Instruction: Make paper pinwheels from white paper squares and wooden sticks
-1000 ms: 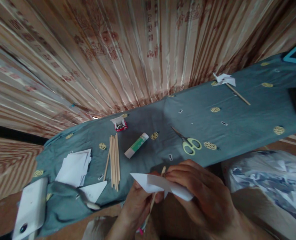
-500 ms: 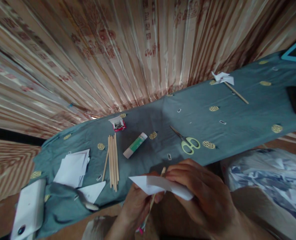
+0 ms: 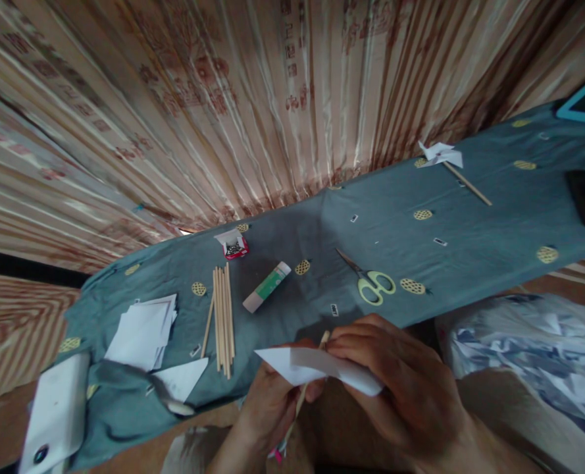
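Observation:
A folded piece of white paper (image 3: pixel 306 365) is held low in front of me, between my two hands. A thin wooden stick (image 3: pixel 299 407) runs beneath it, one end showing above the paper's far edge. My left hand (image 3: pixel 265 405) is closed around the stick below the paper, fingertips close under the fold. Closed over the paper's right side is my right hand (image 3: pixel 401 385), its fingers near the stick's upper end. Something small and pink shows near the stick's lower end, too blurred to name. The palms hide part of both things.
Beyond my hands lie scissors (image 3: pixel 374 286), a glue stick (image 3: pixel 267 287), a red box of small metal pieces (image 3: pixel 235 249) and several wooden sticks (image 3: pixel 224 322). White paper sheets (image 3: pixel 141 332) are at left. A paper pinwheel (image 3: pixel 441 155) lies far right on the tablecloth (image 3: pixel 484 230).

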The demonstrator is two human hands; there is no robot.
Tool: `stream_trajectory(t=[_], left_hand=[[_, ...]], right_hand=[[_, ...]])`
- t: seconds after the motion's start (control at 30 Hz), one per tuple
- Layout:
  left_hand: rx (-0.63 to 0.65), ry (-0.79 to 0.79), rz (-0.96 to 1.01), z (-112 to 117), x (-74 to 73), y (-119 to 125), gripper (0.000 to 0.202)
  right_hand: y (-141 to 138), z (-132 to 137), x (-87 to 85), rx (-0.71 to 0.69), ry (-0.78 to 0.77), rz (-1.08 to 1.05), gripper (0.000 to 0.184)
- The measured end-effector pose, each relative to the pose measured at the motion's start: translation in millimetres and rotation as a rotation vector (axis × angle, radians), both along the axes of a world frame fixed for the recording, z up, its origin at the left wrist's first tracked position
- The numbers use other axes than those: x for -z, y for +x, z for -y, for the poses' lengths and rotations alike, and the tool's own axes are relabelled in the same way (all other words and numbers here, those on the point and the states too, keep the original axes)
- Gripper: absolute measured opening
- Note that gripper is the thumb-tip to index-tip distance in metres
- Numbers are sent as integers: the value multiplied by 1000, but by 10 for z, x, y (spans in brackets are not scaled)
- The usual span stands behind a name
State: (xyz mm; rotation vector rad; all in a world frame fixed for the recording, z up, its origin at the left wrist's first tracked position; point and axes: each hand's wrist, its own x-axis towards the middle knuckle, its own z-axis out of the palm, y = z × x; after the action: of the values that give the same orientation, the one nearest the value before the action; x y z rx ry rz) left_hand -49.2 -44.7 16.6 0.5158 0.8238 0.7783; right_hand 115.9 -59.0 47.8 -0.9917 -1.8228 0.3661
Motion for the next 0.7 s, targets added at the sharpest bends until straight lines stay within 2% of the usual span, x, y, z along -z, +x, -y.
stream_trajectory(t=[0.7], left_hand=[[59,82,-74,-14,0,14,39]], right_hand=[[46,46,50,-37,-104,-42,13]])
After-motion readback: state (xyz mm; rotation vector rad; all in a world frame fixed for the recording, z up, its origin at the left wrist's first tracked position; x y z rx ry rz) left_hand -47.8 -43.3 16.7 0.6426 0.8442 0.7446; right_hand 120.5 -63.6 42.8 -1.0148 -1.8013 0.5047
